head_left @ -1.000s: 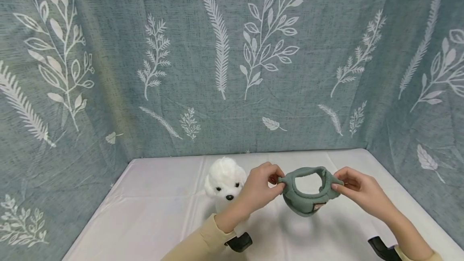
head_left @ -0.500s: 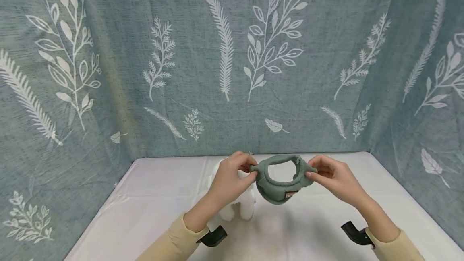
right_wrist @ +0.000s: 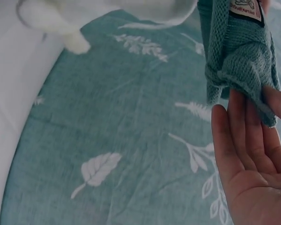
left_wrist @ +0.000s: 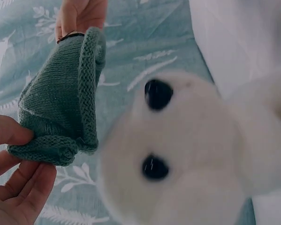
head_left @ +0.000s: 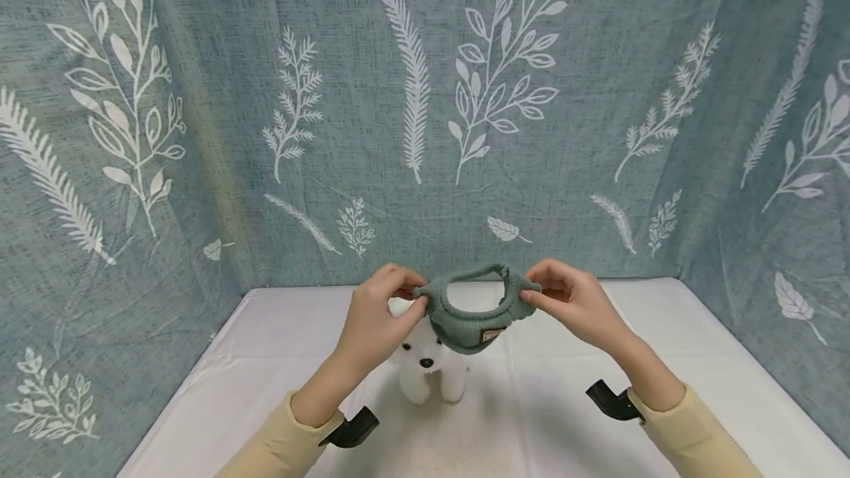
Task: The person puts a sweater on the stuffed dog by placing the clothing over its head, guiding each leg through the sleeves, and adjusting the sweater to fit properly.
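Over a white tabletop (head_left: 279, 349) before leaf-patterned curtains (head_left: 352, 116), left hand (head_left: 375, 316) and right hand (head_left: 579, 306) pinch green knitwear (head_left: 460, 330).

I'm getting a bright head view, with soft shadows lying over the desk (head_left: 285, 345), well short of its far edge. Both wrist feeds are reading dimmer and greyer; in the left, the white toy dog (left_wrist: 206, 126) is looking blurred, the green knit piece (left_wrist: 56, 89) showing crisper.

Toy dog (head_left: 428, 369) partly hidden behind knitwear (head_left: 460, 333); sleeves (head_left: 287, 437) cropped.
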Action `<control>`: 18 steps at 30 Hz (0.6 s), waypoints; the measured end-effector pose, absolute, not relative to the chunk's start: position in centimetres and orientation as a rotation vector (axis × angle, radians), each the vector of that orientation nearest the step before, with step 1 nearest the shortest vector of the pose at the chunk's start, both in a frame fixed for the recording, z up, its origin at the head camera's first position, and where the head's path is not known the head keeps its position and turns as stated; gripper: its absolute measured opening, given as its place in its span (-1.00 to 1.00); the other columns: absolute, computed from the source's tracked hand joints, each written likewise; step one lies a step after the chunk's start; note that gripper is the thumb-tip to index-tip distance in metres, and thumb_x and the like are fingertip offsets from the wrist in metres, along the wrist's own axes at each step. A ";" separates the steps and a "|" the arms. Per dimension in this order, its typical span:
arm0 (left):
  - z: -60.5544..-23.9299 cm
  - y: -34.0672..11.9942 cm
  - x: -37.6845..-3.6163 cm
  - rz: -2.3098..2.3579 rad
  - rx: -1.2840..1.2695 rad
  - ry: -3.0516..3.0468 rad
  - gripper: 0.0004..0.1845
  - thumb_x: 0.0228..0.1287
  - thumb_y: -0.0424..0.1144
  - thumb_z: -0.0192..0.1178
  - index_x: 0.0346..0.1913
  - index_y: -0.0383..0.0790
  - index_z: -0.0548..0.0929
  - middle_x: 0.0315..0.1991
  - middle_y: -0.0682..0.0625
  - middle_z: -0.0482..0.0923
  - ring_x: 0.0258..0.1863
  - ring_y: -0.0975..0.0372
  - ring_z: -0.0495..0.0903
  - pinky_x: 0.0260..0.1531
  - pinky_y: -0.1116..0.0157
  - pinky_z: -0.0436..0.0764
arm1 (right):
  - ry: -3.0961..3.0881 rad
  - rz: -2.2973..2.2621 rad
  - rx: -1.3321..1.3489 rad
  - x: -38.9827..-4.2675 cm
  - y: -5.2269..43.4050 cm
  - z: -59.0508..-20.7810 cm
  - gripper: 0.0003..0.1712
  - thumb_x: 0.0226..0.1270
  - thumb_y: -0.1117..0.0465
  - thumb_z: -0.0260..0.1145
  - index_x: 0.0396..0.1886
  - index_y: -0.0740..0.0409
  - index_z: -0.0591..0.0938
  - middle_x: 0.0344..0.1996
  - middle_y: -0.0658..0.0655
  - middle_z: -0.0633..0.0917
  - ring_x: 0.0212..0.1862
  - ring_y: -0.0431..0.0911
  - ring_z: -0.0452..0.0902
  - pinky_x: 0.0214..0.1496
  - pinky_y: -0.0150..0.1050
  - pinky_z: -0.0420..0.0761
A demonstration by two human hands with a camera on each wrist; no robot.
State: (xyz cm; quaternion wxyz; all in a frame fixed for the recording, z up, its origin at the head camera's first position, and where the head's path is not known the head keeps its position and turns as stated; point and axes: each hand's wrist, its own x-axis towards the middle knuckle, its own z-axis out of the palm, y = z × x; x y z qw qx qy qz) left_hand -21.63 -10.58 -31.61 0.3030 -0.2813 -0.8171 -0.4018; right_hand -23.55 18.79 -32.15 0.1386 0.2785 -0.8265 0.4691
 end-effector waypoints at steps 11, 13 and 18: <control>-31.2 -13.5 -21.4 -0.990 -0.641 -2.173 -0.83 0.10 -0.41 0.33 -0.27 -0.10 0.66 -0.31 0.10 0.57 -0.32 0.33 0.59 -0.25 0.36 0.62 | -2.378 1.434 0.854 -24.8 15.0 -31.9 -0.83 0.26 0.17 0.33 -0.17 0.09 0.61 -0.27 0.08 0.66 -0.24 -0.20 0.63 -0.20 -0.31 0.63; -31.3 -14.0 -21.3 -0.984 -0.628 -2.179 -0.83 0.10 -0.40 0.33 -0.27 -0.09 0.66 -0.31 0.12 0.56 -0.33 0.34 0.59 -0.25 0.36 0.63 | -2.375 1.436 0.861 -24.8 14.5 -31.9 -0.83 0.26 0.17 0.33 -0.18 0.08 0.61 -0.27 0.07 0.66 -0.24 -0.20 0.63 -0.20 -0.30 0.63; -31.7 -15.1 -21.3 -0.959 -0.596 -2.184 -0.84 0.08 -0.40 0.34 -0.30 -0.09 0.65 -0.33 0.14 0.56 -0.34 0.34 0.59 -0.26 0.36 0.62 | -2.370 1.452 0.880 -25.1 13.3 -32.2 -0.83 0.26 0.18 0.34 -0.17 0.07 0.61 -0.26 0.07 0.66 -0.21 -0.19 0.64 -0.16 -0.30 0.64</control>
